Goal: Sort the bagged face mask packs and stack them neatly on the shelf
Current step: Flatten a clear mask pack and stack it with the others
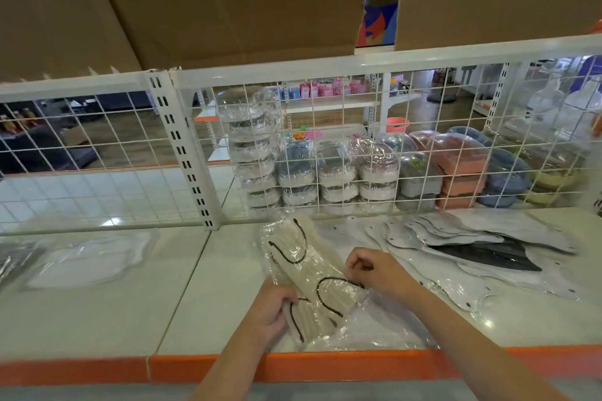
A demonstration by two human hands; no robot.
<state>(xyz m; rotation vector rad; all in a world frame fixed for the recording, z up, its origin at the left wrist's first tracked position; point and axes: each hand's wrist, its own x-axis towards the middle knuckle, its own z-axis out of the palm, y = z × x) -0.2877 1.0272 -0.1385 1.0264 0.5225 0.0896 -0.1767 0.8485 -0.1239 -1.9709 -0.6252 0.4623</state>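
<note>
on the white shelf, near its orange front edge, lies a clear bag of cream masks, its near end gripped by the left hand while the right hand pinches its right edge, with grey packs fanned out to the right.
</note>
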